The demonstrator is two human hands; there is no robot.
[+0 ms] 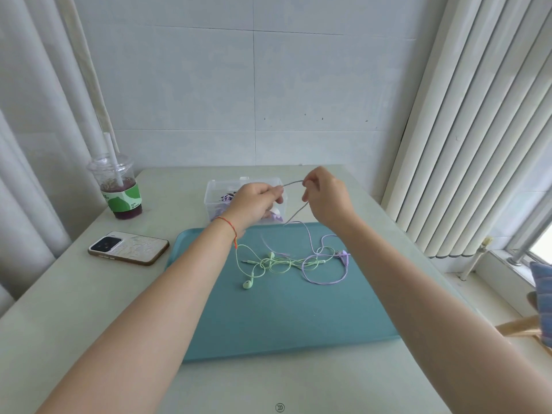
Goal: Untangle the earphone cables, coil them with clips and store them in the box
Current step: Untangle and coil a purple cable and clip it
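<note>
A green earphone cable (268,262) and a purple earphone cable (325,265) lie tangled together on the teal tray (286,318). Both my hands are raised above the tray's far edge, in front of the clear plastic box (213,189). My left hand (257,201) pinches one end of a short stretch of the purple cable, and my right hand (325,195) pinches the other end. From my right hand the cable hangs down to the tangle. The box holds purple and white items, partly hidden by my left hand.
A phone (128,248) lies face down left of the tray. A plastic cup (118,189) with a straw and dark drink stands at the table's back left. White curtains hang on both sides, and a tiled wall stands behind the table.
</note>
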